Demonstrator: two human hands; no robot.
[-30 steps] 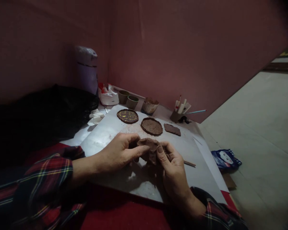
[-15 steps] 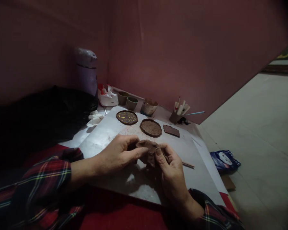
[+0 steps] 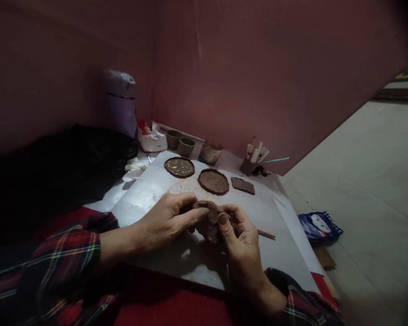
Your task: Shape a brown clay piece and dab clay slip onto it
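Between both hands, above the pale work sheet (image 3: 204,271), is an uneven lump of brown clay (image 3: 209,226). My left hand (image 3: 170,217) grips its left side, thumb pressed on the near face and fingers behind. On the other side my right hand (image 3: 240,235) pinches the lump between thumb and fingers; its fingertips are partly hidden. Beyond the hands lie a round brown clay disc (image 3: 213,181) with a raised rim, a similar disc with yellow dots (image 3: 179,167), and a small rectangular clay slab (image 3: 243,185).
A thin wooden stick (image 3: 267,234) lies right of my right hand. Along the back stand two cups (image 3: 186,147), a smeared container (image 3: 211,153) and a holder of tools (image 3: 248,166). A black bag (image 3: 71,163) is at left, a blue packet (image 3: 319,225) on the floor at right.
The clay lump has changed shape between my hands, its lower part now fuller and lower. My right thumb has shifted slightly left and down. Both hands keep their hold.
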